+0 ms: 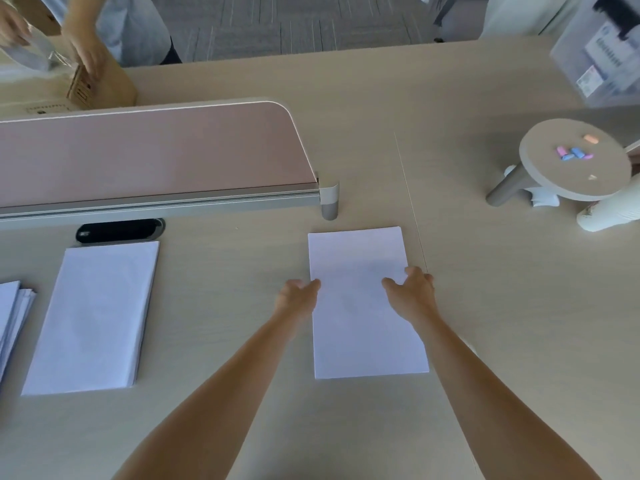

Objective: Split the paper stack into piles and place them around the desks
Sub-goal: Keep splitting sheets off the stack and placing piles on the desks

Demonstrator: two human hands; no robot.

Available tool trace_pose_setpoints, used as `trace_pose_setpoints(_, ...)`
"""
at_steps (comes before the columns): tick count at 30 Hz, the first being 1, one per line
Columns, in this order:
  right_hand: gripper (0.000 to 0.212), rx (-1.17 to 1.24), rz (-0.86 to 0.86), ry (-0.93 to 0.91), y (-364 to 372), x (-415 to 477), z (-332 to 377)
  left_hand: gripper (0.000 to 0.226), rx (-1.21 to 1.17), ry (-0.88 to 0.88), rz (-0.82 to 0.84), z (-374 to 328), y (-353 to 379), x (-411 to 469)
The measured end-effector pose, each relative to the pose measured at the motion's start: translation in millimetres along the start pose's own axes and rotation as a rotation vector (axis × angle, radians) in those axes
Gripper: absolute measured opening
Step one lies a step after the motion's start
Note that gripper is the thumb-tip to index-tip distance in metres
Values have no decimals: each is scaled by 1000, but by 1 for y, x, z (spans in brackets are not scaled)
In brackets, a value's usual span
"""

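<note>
Head view looks down over both bare forearms to a pale wooden bench [485,306]. The middle pile [363,323] of white paper lies flat and square, just near of the post that ends the pink divider screen [156,150]. The right hand [412,289] has its thumb on the top sheet and its fingers curled over the pile's right edge, a light pinching grip on the far half of that edge. The left hand [298,294] sits against the pile's left edge with its fingers bent. I cannot tell whether its grip closes on the paper or only touches it.

A second pile [93,313] lies well to the left, just near of a black cable port [119,231]. A third pile [14,317], loosely fanned, is cut off by the left border.

I judge this to be the squaring or setting-down of one pile among several, so the split looks well under way. The next move probably calls for both hands to let go cleanly without dragging the top sheets, then reach for paper that has yet to be placed.

Far left, another person's hands [83,53] work at a cardboard box [100,88]. A small round stand [575,161] with coloured bits stands to the right.
</note>
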State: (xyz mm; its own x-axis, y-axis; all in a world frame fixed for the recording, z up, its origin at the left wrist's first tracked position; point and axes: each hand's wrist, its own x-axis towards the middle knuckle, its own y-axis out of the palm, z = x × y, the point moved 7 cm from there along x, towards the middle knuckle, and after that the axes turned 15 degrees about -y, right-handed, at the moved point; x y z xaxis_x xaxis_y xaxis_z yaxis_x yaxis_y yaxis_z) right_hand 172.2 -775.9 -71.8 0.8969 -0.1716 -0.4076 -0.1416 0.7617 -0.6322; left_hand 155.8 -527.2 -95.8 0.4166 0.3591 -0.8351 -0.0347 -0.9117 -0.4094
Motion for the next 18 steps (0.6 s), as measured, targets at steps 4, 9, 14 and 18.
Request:
trace_pose_setpoints(4, 38, 105, 22, -131, 6, -27, 45, 25, -180, 21, 99, 8, -41, -21)
trace_pose_setpoints(9, 27, 254, 152, -214, 53, -64, 100, 30, -227, 126, 22, 36, -114, -45)
trace_pose_setpoints(14, 28, 268, 310, -345, 124, -103, 167, 44, -296, 128, -104, 84, -201, -57)
trace_pose_setpoints(18, 26, 291, 427, -388, 200, -126, 211, 37, -362, 136, -165, 129, -275, -56)
